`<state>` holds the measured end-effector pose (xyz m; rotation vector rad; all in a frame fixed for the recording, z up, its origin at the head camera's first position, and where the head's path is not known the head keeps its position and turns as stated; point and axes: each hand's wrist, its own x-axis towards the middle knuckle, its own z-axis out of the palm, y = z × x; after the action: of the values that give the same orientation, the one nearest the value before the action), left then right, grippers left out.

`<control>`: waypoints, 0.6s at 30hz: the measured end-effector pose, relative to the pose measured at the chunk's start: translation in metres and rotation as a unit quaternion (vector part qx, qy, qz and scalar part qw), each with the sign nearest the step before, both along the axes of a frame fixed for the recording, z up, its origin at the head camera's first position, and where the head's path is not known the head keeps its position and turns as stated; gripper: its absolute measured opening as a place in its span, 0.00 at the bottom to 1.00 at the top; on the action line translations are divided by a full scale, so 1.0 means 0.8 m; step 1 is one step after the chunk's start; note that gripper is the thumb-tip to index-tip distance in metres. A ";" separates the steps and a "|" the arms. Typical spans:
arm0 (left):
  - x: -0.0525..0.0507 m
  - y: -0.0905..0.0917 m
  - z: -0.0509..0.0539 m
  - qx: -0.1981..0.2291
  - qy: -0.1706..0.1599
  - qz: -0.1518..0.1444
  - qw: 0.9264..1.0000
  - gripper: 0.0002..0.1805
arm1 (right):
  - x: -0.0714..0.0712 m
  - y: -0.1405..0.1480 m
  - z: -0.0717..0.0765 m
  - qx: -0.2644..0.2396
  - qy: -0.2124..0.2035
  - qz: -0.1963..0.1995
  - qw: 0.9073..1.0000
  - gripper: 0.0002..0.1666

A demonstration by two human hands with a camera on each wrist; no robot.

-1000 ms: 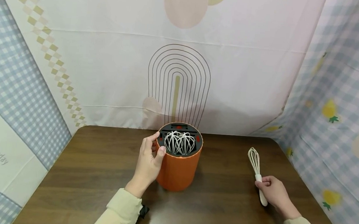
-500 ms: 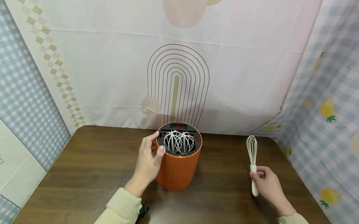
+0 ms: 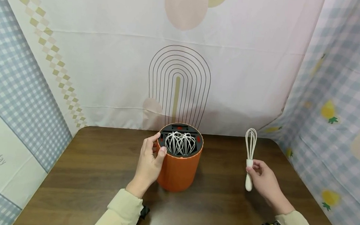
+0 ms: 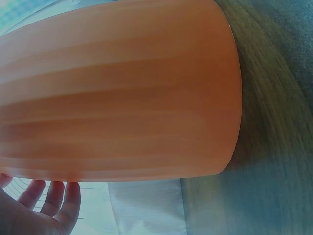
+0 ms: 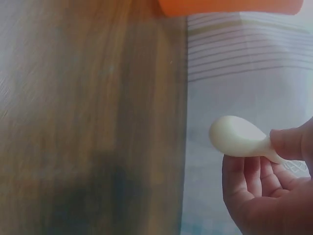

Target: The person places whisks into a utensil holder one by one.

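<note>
An orange round utensil holder (image 3: 177,173) with a black slotted top stands upright on the table. Two white whisk heads (image 3: 180,143) poke out of its top, wires upward, their handles hidden inside. My left hand (image 3: 148,161) holds the holder at its left side, thumb by the near rim and fingers along the side. In the left wrist view, the fingertips (image 4: 72,191) touch the orange wall. To the right, my right hand (image 3: 264,179) pinches a white whisk (image 3: 248,180) by its handle, wires up. The right wrist view shows the rounded handle end (image 5: 234,136), clear of the tabletop.
The brown wooden table (image 3: 101,166) ends at a white patterned cloth (image 3: 117,69) behind the holder. Blue checked cloth hangs at the left and right (image 3: 331,144) sides.
My right hand has raised the whisk and brought it a little leftward, turning it more upright. My left hand stays on the utensil holder.
</note>
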<state>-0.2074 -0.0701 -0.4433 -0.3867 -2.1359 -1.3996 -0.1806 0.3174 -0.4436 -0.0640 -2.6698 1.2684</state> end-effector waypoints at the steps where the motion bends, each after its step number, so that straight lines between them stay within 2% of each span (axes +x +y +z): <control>1: 0.000 0.000 0.000 0.000 -0.001 0.000 1.000 0.29 | 0.000 -0.003 0.003 -0.006 0.003 0.004 1.000 0.26; 9: 0.000 0.000 0.000 -0.001 -0.006 0.000 1.000 0.29 | -0.004 -0.025 0.022 -0.037 0.017 0.018 0.999 0.26; 18: 0.002 0.000 0.001 0.001 -0.011 -0.004 1.000 0.29 | -0.003 -0.060 0.047 -0.132 0.065 0.034 0.989 0.25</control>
<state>-0.2062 -0.0703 -0.4429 -0.3804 -2.1520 -1.4171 -0.1832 0.2698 -0.4061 0.0724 -2.4009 1.5835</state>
